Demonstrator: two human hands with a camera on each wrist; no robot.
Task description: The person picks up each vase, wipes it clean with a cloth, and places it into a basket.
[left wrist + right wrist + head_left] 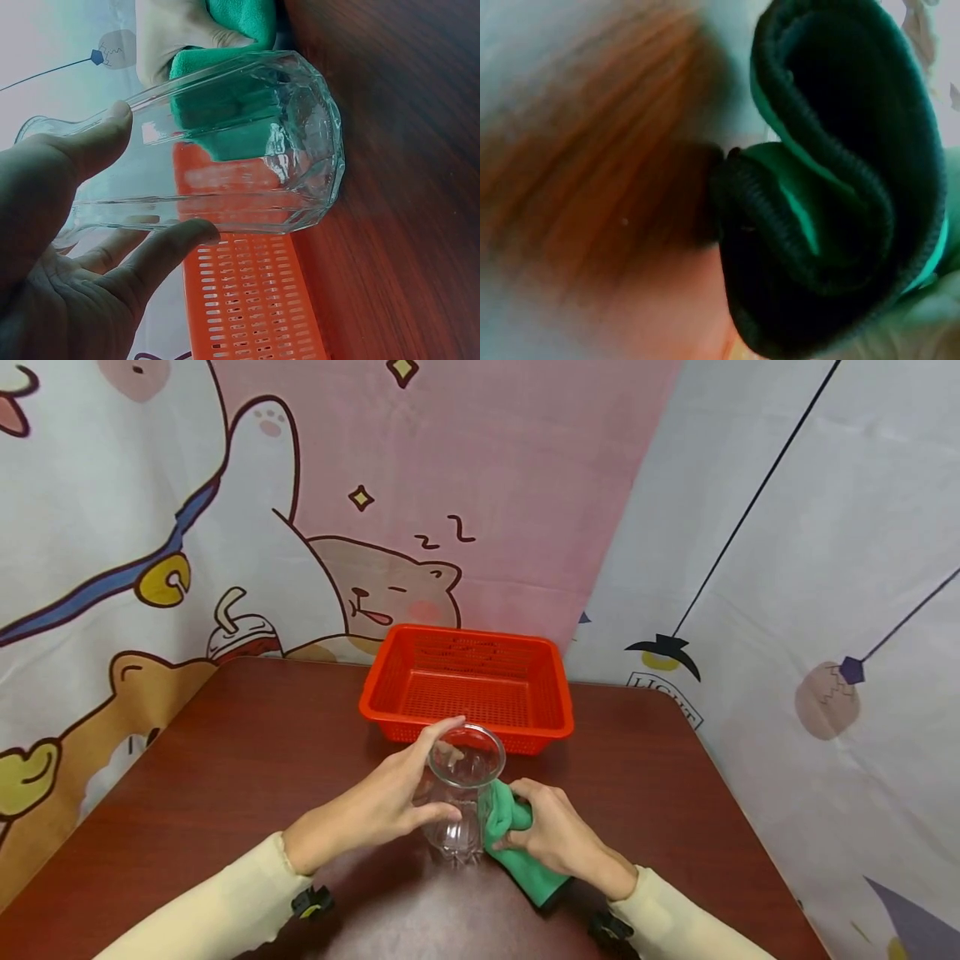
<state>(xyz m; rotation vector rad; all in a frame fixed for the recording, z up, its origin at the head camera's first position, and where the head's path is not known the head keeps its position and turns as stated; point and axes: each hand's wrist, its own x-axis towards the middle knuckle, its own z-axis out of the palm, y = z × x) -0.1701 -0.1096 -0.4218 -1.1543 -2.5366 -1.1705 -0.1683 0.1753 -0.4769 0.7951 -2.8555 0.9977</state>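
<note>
A clear glass vase [459, 822] with a flared rim and ribbed sides stands upright near the middle of the table. My left hand [382, 797] grips it from the left, with fingers behind the neck and the thumb across the front. In the left wrist view the vase [247, 150] shows the green cloth through its wall. My right hand [558, 831] pinches a bunched green cloth [532, 868] and presses it against the vase's right side. The cloth's dark-edged folds [832, 187] fill much of the right wrist view and hide most of that hand.
An orange-red perforated plastic basket [555, 727] stands just behind the vase on the dark red-brown wooden table [300, 727]. A cartoon-printed curtain [525, 527] hangs behind the table and along its sides.
</note>
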